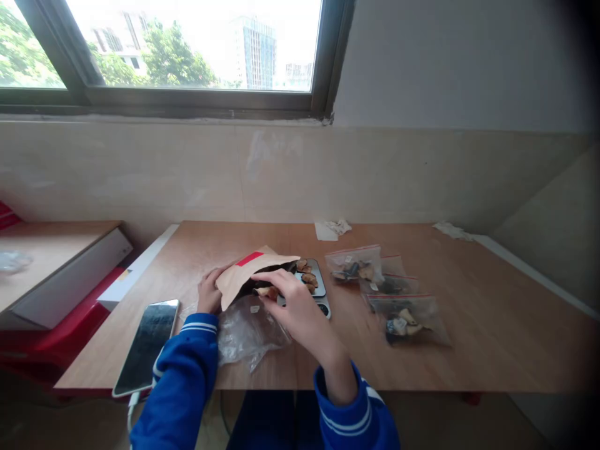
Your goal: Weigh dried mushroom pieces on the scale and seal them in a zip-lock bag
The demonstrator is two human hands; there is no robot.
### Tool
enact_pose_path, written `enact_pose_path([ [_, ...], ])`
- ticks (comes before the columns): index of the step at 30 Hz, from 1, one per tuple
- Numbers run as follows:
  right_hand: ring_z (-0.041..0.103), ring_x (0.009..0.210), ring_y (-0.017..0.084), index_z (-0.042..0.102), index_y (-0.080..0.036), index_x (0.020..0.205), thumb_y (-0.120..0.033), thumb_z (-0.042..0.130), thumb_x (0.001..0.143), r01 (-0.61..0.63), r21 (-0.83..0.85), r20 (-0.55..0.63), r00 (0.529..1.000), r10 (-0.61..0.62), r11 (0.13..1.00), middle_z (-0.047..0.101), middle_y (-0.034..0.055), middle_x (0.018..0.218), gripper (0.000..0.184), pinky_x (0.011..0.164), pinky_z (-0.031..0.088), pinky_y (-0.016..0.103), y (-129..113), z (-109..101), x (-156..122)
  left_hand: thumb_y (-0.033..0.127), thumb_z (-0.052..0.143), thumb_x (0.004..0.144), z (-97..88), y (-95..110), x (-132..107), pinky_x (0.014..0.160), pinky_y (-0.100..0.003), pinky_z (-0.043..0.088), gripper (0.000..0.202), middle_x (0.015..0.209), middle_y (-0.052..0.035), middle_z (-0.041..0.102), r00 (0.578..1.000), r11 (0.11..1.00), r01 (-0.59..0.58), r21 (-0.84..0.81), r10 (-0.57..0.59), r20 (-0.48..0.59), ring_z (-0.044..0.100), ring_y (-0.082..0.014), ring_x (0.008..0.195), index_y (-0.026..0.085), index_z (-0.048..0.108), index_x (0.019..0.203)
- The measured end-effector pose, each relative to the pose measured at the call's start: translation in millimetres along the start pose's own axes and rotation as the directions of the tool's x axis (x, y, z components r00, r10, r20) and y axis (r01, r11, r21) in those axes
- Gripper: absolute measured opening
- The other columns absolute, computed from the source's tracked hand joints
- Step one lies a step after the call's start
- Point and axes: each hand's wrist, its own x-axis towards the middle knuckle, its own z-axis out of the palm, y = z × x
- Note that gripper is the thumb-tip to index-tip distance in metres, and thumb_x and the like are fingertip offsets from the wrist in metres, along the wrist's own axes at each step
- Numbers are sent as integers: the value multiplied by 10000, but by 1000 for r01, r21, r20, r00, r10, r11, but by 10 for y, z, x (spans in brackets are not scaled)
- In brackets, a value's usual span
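Observation:
My left hand [209, 291] is closed on the side of a brown kraft paper bag [234, 276] with a red stripe, tilted with its dark mouth toward the right. At that mouth, my right hand [300, 306] pinches a dried brown slice [267, 292] between thumb and fingers. Just behind my right hand lies a small kitchen scale [321, 284], partly covered by the bag and hand. Several curled dried slices [307, 279] rest on its plate. Under the paper bag's mouth, a crumpled clear plastic bag [250, 334] lies on the table.
Zip bags [412, 322] holding dried pieces lie to the right. A phone [149, 344] with a white cable [133, 403] sits at the table's left edge. Crumpled tissue [338, 227] lies at the back of the wooden table [492, 312], below a wall and window.

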Motion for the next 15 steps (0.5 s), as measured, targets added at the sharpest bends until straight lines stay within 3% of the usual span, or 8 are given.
enact_pose_path([
  [4,600,1001,161,607,-289,1172,-196,563,845,4,117,-199,980,19,993,627,8,1150,343,902,476,298,98,-254,13,314,603,662,40,-91,25,1024,-457,357,416,1067,-70,684,995,992,95,81,-94,-23,537,-324,1134,236,683,1062],
  [9,594,788,148,586,-226,1213,-351,550,851,-144,197,-353,912,207,970,659,42,994,384,761,501,285,705,-390,45,448,541,724,88,-190,56,949,-480,395,408,994,-115,676,981,962,193,193,-191,-30,561,-338,1068,184,651,1015],
  [12,575,724,146,599,-185,1189,-379,540,837,-234,213,-343,891,297,949,660,52,925,406,695,492,277,1124,-359,94,518,483,764,87,-191,61,878,-468,428,478,974,-148,666,979,950,200,241,-206,0,575,-341,1015,142,632,1021],
  [15,552,648,139,597,-154,1187,-408,543,816,-324,231,-238,895,376,918,658,58,882,453,625,483,275,1405,-277,139,547,463,775,77,-174,59,844,-449,440,507,945,-157,665,981,946,187,265,-195,5,586,-330,970,122,632,995],
])
